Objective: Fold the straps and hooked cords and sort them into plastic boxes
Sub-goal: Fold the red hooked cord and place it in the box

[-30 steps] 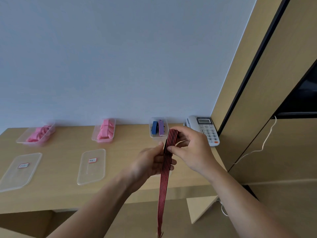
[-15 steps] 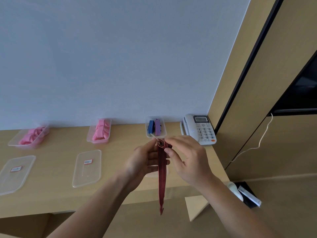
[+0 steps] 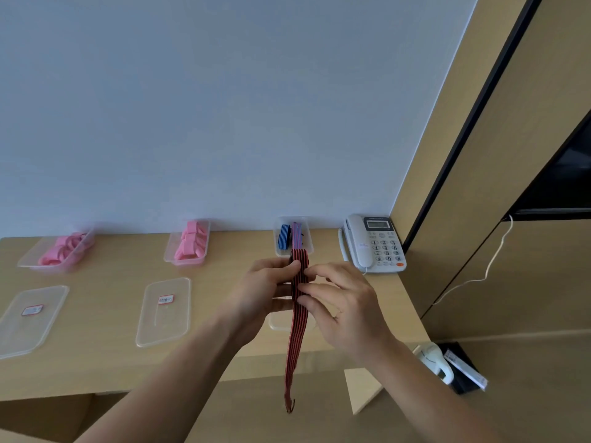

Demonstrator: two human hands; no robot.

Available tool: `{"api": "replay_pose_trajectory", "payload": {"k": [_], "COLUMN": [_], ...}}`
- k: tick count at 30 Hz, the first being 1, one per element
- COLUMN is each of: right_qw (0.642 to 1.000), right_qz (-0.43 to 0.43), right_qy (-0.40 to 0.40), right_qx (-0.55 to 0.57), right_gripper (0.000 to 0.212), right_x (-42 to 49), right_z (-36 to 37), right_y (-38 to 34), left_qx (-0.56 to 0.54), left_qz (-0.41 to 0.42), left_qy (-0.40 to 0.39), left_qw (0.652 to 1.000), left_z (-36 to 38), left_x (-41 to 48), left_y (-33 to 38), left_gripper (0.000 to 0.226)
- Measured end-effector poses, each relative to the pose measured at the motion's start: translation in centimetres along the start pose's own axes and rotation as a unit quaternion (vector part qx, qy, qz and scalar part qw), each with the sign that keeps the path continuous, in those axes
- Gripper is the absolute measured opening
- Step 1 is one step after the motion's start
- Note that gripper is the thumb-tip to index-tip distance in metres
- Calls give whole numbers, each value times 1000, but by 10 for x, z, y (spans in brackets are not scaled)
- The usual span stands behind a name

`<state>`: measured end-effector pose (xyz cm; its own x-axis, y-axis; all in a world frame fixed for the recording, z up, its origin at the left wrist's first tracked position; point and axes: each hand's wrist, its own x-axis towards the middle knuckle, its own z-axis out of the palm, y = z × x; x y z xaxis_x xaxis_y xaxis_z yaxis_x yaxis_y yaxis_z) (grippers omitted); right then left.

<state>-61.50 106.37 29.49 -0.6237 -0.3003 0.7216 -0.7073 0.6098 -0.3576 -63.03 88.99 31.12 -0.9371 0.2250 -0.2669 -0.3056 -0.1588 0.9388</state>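
Observation:
A red and black striped hooked cord (image 3: 296, 340) hangs in front of the desk, its top folded into a short loop and a metal hook at its lower end. My left hand (image 3: 265, 292) grips the folded top from the left. My right hand (image 3: 339, 302) pinches the cord from the right, fingers curled on it. Behind them stands a clear box (image 3: 307, 241) with a blue and a purple folded cord. Two more clear boxes hold pink straps, one at the far left (image 3: 28, 260) and one in the middle (image 3: 169, 254).
Clear lids lie on the wooden desk (image 3: 112, 362): one far left (image 3: 19, 330), one in the middle (image 3: 160, 327), a third partly hidden under my hands. A white telephone (image 3: 374, 244) sits at the back right. A white device (image 3: 436, 362) lies on the floor at the right.
The folded top of the cord has grown taller between my hands, and the hanging tail is shorter than a second ago. Both hands stayed in front of the cord box.

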Motion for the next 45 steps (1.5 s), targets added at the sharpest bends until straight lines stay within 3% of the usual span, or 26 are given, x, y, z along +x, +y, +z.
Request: {"api": "replay_pose_trajectory", "payload": {"k": [2, 4, 7, 9, 11, 15, 22, 27, 37, 45], "right_qw": [999, 994, 964, 945, 942, 955, 985, 993, 996, 998], "right_qz": [33, 106, 211, 236, 240, 213, 150, 112, 24, -24], "right_qy": [13, -6, -123, -179, -177, -163, -56, -18, 84, 57], "right_qx": [16, 33, 109, 141, 157, 123, 56, 24, -32, 1], "right_gripper": [15, 37, 69, 61, 49, 45, 46, 46, 38, 24], "right_x": [7, 17, 32, 41, 48, 53, 50, 43, 24, 2], "right_z": [-3, -8, -15, -19, -23, -25, -16, -9, 2, 3], "right_y": [-1, -3, -4, -3, -2, -5, -5, -2, 7, 2], "left_qx": [17, 41, 62, 68, 57, 54, 46, 51, 41, 1], "left_qz": [7, 21, 34, 36, 28, -14, -54, -102, -95, -58], "left_qy": [-4, -2, -7, -18, -25, -15, 3, 4, 2, 22], "left_qw": [1000, 999, 997, 997, 998, 998, 997, 993, 995, 998], "left_z": [-2, -2, -2, -1, 1, 3, 3, 3, 2, -4], "left_x": [-1, -3, -6, -8, -11, -10, -10, -8, -8, 2], "left_y": [0, 0, 3, 5, 8, 11, 9, 7, 10, 14], "left_gripper": [22, 22, 21, 21, 23, 53, 49, 70, 68, 44]}}
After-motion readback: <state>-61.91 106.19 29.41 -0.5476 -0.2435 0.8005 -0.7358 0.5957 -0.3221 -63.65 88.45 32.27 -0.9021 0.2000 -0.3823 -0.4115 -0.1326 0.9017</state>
